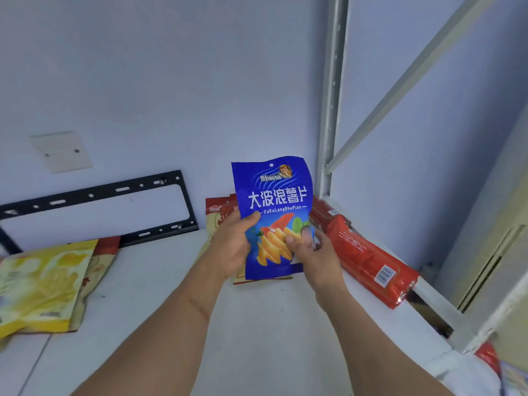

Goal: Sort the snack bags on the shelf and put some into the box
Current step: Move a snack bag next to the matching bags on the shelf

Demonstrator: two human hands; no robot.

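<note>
A blue snack bag with white lettering stands upright above the white shelf, held by both hands. My left hand grips its left edge, thumb on the front. My right hand pinches its lower right part. Behind the blue bag lean red-and-cream snack bags, partly hidden. A row of red snack bags lies along the shelf's right edge. At the left lies a yellow snack bag on top of a red-and-cream one. No box can be made out.
A black metal bracket leans against the back wall. A grey shelf upright and a diagonal brace stand at the right. Below the shelf's right edge, something red shows in the bottom corner.
</note>
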